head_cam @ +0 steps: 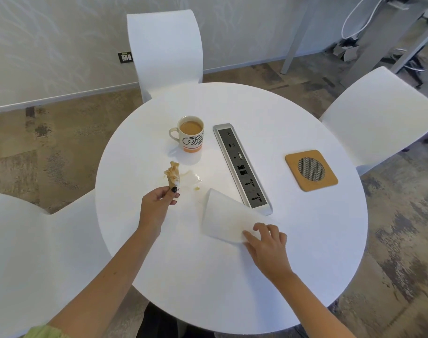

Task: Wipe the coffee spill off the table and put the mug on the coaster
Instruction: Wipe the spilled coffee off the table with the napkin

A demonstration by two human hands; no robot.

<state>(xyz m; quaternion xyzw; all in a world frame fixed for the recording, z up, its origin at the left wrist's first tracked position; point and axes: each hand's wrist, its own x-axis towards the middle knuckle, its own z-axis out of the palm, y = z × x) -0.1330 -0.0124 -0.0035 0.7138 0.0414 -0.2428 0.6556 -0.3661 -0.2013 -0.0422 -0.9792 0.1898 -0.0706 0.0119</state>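
Note:
A white mug (189, 134) full of milky coffee stands on the round white table (293, 276), left of the table's socket strip. The square cork coaster (311, 170) lies bare at the right. My left hand (159, 203) pinches a crumpled, coffee-stained tissue (173, 176) just above the table. Beside that tissue a thin wet smear and a small brown spot of the coffee spill (193, 179) show on the tabletop. My right hand (269, 242) rests with curled fingers on the near corner of a clean folded white tissue (224, 215).
A grey built-in socket strip (242, 167) runs diagonally between the mug and the coaster. White chairs stand at the far side (165, 50), the right (381, 115) and the left (30, 252) of the table. Patterned carpet surrounds it.

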